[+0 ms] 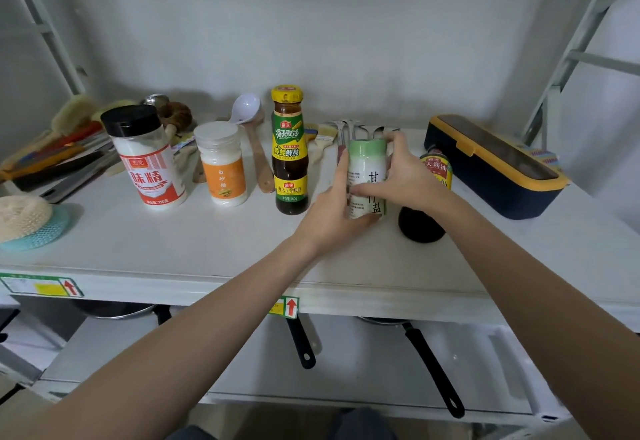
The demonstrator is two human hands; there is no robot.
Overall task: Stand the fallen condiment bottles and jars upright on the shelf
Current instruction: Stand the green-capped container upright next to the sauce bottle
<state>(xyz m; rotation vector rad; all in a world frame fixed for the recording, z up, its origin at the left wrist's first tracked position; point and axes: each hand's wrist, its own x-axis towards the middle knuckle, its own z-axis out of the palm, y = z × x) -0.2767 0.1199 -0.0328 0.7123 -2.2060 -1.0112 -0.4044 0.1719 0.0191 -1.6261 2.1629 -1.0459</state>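
Both my hands grip a pale green salt canister that stands upright on the white shelf. My left hand wraps its lower left side; my right hand holds its right side and front. A dark soy sauce bottle lies on its side just right of the canister, base toward me. Upright to the left stand an oyster sauce bottle with a yellow cap, a sugar jar with an orange label, and an MSG jar with a black lid.
A navy and yellow box sits at the right. Spoons, brushes and knives lie along the back wall. A sponge on a teal mat is at the left edge. Pan handles hang below the shelf.
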